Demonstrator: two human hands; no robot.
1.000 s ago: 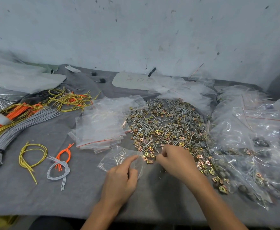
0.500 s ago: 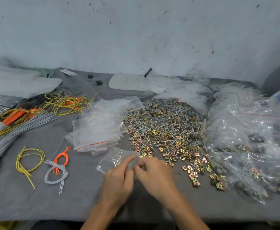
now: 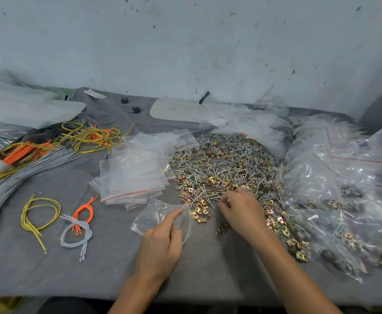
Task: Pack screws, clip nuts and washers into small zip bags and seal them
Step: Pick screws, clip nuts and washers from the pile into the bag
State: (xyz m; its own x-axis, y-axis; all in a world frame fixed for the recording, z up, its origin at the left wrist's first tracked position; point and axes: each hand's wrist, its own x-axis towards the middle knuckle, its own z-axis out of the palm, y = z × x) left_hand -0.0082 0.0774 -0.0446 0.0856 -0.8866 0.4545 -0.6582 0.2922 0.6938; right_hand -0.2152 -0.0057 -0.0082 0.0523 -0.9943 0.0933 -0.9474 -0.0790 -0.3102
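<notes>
Grey felt counter (image 3: pixel 208 275) against a scuffed pale wall (image 3: pixel 185 41); the wall edge runs close behind the hardware pile (image 3: pixel 221 168) of screws, brass clip nuts and grey washers, mid-counter. Bare felt lies in front of the pile out to the counter's near edge, the widest open strip. Left hand (image 3: pixel 160 245) is just front-left of the pile, its fingers (image 3: pixel 174 215) holding the mouth of an open zip bag (image 3: pixel 150 216), index stretched along the lip, the others curled; the bag lies flat on the felt, its mouth just beside the pile's front edge. Right hand (image 3: pixel 242 209) is on the pile's front edge, fingers curled down into the parts; cannot tell if it has hold of anything. Stack of empty bags (image 3: pixel 135 173) touches the pile's left edge. Filled bags (image 3: pixel 344 200) are heaped against the pile's right side. Far left of the pile: wire loops (image 3: pixel 40 214) and a grey wire bundle (image 3: pixel 24 173), with open felt between the loops and the left hand
</notes>
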